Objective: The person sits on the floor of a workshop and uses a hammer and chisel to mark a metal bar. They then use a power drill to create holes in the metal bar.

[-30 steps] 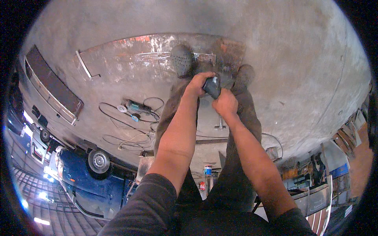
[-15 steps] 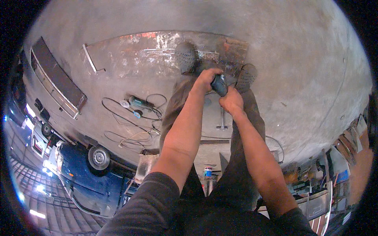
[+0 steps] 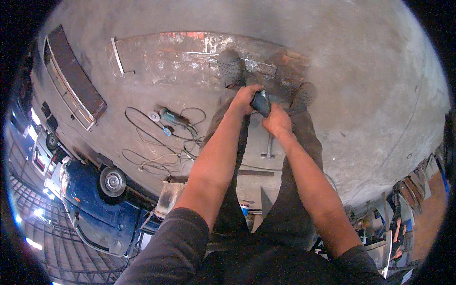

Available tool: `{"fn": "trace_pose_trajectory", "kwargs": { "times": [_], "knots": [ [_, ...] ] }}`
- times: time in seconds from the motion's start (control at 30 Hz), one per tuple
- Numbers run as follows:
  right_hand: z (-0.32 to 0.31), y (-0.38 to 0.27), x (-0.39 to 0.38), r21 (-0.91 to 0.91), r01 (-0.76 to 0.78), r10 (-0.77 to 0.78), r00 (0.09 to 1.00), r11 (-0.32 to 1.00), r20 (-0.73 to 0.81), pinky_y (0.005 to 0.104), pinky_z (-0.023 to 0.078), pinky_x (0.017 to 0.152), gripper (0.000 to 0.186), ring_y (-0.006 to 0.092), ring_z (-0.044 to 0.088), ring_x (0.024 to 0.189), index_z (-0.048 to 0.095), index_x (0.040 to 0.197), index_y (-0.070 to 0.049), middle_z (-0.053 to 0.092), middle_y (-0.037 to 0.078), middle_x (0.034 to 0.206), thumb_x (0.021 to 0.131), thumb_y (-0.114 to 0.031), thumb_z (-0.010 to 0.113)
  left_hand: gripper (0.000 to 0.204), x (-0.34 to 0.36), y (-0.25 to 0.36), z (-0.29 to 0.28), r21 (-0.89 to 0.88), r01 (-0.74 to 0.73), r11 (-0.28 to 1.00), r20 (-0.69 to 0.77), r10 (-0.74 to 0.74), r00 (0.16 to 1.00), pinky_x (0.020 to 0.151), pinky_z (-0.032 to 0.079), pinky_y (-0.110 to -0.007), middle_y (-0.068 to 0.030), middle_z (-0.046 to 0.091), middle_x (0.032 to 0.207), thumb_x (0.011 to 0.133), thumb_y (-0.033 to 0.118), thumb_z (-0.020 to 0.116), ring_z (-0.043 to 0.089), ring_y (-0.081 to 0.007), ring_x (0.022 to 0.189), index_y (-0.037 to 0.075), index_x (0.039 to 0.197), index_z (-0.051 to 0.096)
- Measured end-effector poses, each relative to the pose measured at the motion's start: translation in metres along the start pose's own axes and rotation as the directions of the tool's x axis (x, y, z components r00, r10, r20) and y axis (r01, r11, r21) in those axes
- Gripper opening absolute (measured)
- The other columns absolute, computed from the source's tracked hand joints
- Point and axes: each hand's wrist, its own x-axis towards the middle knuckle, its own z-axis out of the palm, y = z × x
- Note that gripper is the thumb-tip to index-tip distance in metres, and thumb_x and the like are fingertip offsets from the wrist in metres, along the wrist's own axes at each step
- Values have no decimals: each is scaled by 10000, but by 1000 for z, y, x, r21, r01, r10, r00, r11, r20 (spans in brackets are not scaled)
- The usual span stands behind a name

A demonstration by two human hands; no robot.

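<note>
Both of my hands grip a dark, compact tool (image 3: pixel 261 103) between my legs. My left hand (image 3: pixel 244 98) wraps its upper left end, thumb over the top, while my right hand (image 3: pixel 277 120) holds its lower right end. Beneath them, my shoes (image 3: pixel 230 67) rest on a long, weathered metal sheet (image 3: pixel 147 61) with flaking red and white patches. A steel T-shaped tool (image 3: pixel 269 149) lies on the floor below my right hand, partly hidden by it.
An angle grinder (image 3: pixel 172 117) lies at left among loops of cord. A long framed panel (image 3: pixel 73 78) is beyond it. A blue vehicle (image 3: pixel 90 199) and another white one (image 3: pixel 42 156) stand at the lower left. Scrap boards and metal pieces (image 3: pixel 411 190) line the right side.
My view has turned slightly, so the floor, panel and vehicles sit differently in the picture. Both hands stay closed on the dark tool, with little change in their grip.
</note>
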Motion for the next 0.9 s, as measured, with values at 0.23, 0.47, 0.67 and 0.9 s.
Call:
{"fn": "trace_pose_trajectory", "kwargs": {
  "times": [0.23, 0.47, 0.67, 0.9],
  "knots": [
    [16, -3, 14, -41, -5, 4, 1000, 999, -13, 498, 526, 989, 597, 413, 622, 1169, 544, 1299, -26, 594, 209, 1286, 803, -264, 775, 186, 9, 7, -7, 0, -45, 999, -43, 45, 998, 657, 564, -480, -106, 661, 841, 845, 142, 733, 664, -255, 696, -20, 916, 675],
    [11, -16, 22, 17, -4, 5, 998, 1000, -62, 500, 511, 983, 449, 416, 607, 1173, 579, 1194, -21, 610, 211, 1248, 800, -199, 702, 279, 19, 20, -10, 74, -66, 995, -96, 73, 993, 667, 551, -507, -147, 652, 881, 801, 169, 781, 658, -276, 711, -38, 944, 661],
    [11, -23, 22, 20, -15, 16, 998, 1000, -68, 498, 506, 994, 460, 405, 605, 1190, 576, 1213, -23, 606, 197, 1279, 807, -200, 699, 423, 40, 18, -26, 138, -39, 990, -117, 55, 992, 714, 536, -525, -167, 631, 986, 779, 221, 801, 647, -271, 818, -34, 1063, 620],
    [11, -22, 25, 16, -50, 51, 999, 999, -2, 511, 514, 1006, 538, 408, 611, 1194, 553, 1275, -20, 606, 203, 1298, 802, -207, 730, 391, 36, 18, -21, 217, -21, 976, -182, 62, 981, 769, 539, -499, -147, 629, 1015, 805, 239, 778, 644, -273, 890, -25, 1071, 668]
  ]
}}
